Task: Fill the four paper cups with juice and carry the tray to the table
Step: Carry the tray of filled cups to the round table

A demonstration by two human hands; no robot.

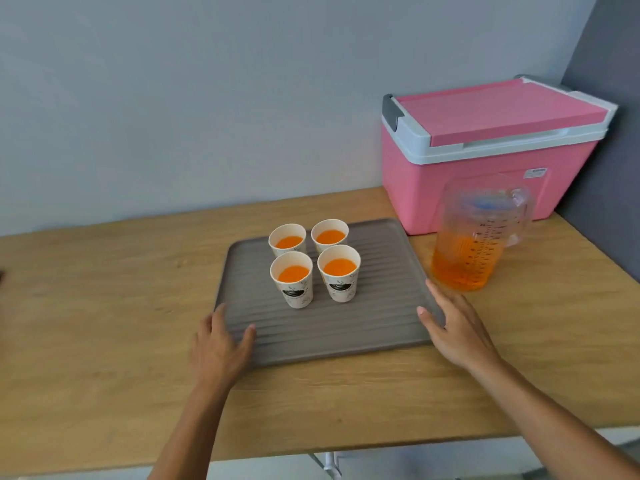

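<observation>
A grey ribbed tray point(346, 327) lies flat on a wooden counter. Several white paper cups stand close together on its far half, each holding orange juice, among them a front left cup point(292, 280) and a front right cup point(339, 273). My left hand point(218, 344) rests on the tray's near left corner, thumb on top of the rim. My right hand point(453, 323) touches the tray's right edge, fingers spread. A clear measuring jug point(479, 233), about half full of orange juice, stands just right of the tray.
A pink cooler box point(485, 157) with a closed lid sits at the back right against the wall. A dark wall panel point(606, 150) borders the counter on the right. The wooden counter point(104, 323) ends in a front edge just below my forearms.
</observation>
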